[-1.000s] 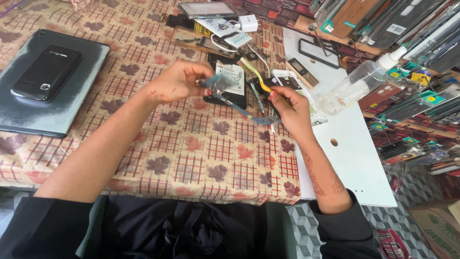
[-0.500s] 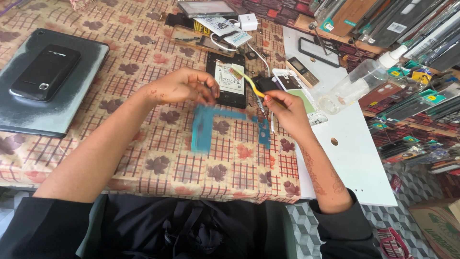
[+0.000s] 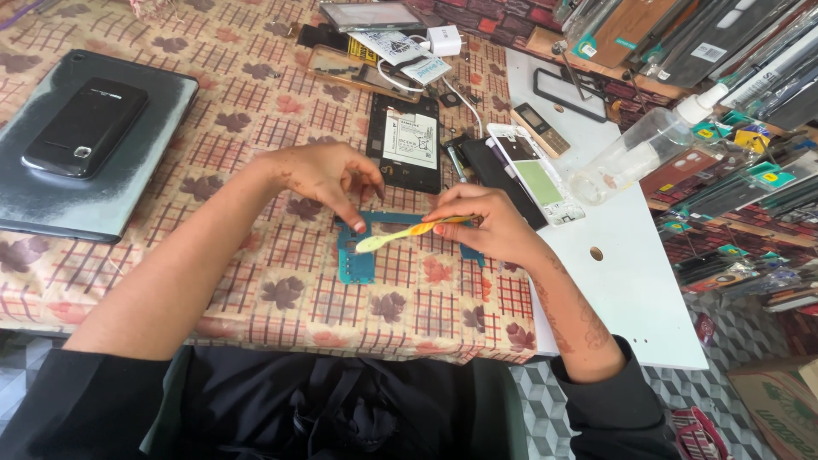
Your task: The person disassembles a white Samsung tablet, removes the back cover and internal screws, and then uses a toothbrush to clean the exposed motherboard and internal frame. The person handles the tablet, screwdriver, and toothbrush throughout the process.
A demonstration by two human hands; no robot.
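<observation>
A blue circuit board [image 3: 356,257] lies flat on the patterned tablecloth in front of me. My left hand [image 3: 328,175] rests over its upper left part, one fingertip pressing down on the board. My right hand [image 3: 490,223] grips a yellow-green toothbrush [image 3: 400,235] by the handle, its head lying across the board next to my left fingertip. Just beyond my hands sits an opened black phone [image 3: 404,152] with its battery showing.
A dark tablet [image 3: 51,200] with a black phone [image 3: 86,128] on it lies at the left. A white phone frame [image 3: 536,174], clear spray bottle [image 3: 645,149], charger [image 3: 446,40] and several parts crowd the back right, on and near a white board [image 3: 630,290].
The blue board went from my hands down onto the cloth. My right hand swung the toothbrush from pointing away to lying across the board, and my left fingertip now presses the board.
</observation>
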